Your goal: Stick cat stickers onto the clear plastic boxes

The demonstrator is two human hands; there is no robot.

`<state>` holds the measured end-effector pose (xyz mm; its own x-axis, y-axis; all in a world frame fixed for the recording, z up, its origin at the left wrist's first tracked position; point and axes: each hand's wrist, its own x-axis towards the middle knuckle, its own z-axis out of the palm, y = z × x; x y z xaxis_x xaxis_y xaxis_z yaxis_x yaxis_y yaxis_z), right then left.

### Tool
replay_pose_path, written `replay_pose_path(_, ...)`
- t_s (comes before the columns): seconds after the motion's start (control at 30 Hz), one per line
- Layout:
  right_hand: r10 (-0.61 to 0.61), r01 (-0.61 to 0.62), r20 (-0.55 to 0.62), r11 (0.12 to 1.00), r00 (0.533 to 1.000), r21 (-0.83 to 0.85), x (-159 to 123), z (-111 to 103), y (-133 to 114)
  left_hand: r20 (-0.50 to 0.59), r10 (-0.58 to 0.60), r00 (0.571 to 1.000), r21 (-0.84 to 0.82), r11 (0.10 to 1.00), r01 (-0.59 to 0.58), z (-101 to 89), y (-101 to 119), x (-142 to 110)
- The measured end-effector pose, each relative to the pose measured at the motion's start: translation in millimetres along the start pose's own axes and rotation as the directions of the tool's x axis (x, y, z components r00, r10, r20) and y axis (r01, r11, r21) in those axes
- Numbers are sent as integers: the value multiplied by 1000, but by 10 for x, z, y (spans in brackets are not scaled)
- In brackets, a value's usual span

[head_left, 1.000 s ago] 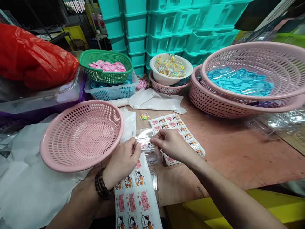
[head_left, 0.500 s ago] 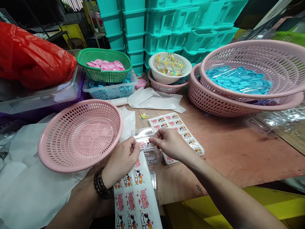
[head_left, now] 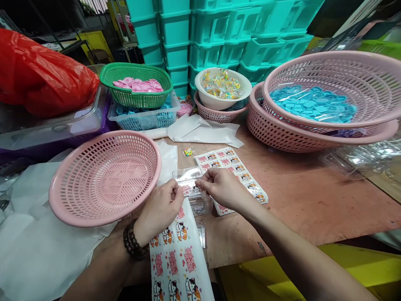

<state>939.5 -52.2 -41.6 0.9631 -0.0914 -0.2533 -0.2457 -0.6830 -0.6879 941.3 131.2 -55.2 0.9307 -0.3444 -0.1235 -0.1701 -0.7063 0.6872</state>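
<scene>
My left hand [head_left: 163, 207], a dark bead bracelet at its wrist, pinches the left end of a clear sticker [head_left: 189, 189] printed with pink lettering and a cartoon cat. The other end is between the thumb and fingertips of my right hand [head_left: 222, 188]. Beneath the sticker lies a clear plastic box [head_left: 188, 172]; whether they touch, I cannot tell. A long sticker sheet [head_left: 181, 261] hangs below my left hand over the table's front edge, and its upper end is hidden there. Another sticker sheet [head_left: 233, 161] lies flat under and behind my right hand.
An oval pink basket [head_left: 150, 167] stands at left beside white paper [head_left: 37, 246]. A small candy-coloured packet [head_left: 188, 151] lies behind the box. Farther back are a green basket [head_left: 138, 100], a white bowl [head_left: 206, 98] of packets, and stacked pink baskets [head_left: 269, 133] holding blue pieces.
Both hands keep the same pinch on the sticker over the box. Only a very slight shift of the whole view shows.
</scene>
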Motion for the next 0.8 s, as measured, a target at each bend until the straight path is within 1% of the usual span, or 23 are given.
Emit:
replay_pose_path(0.27, 12, -12, 3, 1000, 1000, -8, 11, 24, 5, 10, -27, 1000, -3, 1000, 27, -10, 32, 12)
replay_pose_path(0.47, 9, -9, 12, 1000, 1000, -23, 3, 35, -4, -4, -37, 999, 1, 999, 37, 17, 9, 18)
replay_pose_path(0.57, 4, -5, -26, 1000, 1000, -15, -6, 38, 42, -3, -48, 999, 2, 999, 48, 21, 3, 21)
replay_pose_path(0.67, 10, -8, -60, 999, 998, 41, -10, 53, 119, -2, -63, 998, 10, 998, 63, 17, -5, 15)
replay_pose_path(0.73, 1, 1, -18, 996, 1000, 92, -6, 74, 168, -15, -58, 998, -1, 998, 58, 16, -22, 3)
replay_pose_path(0.8, -18, 14, 26, 990, 999, 138, 4, 100, 206, -37, -46, 998, -50, 998, 44, 23, -49, -14)
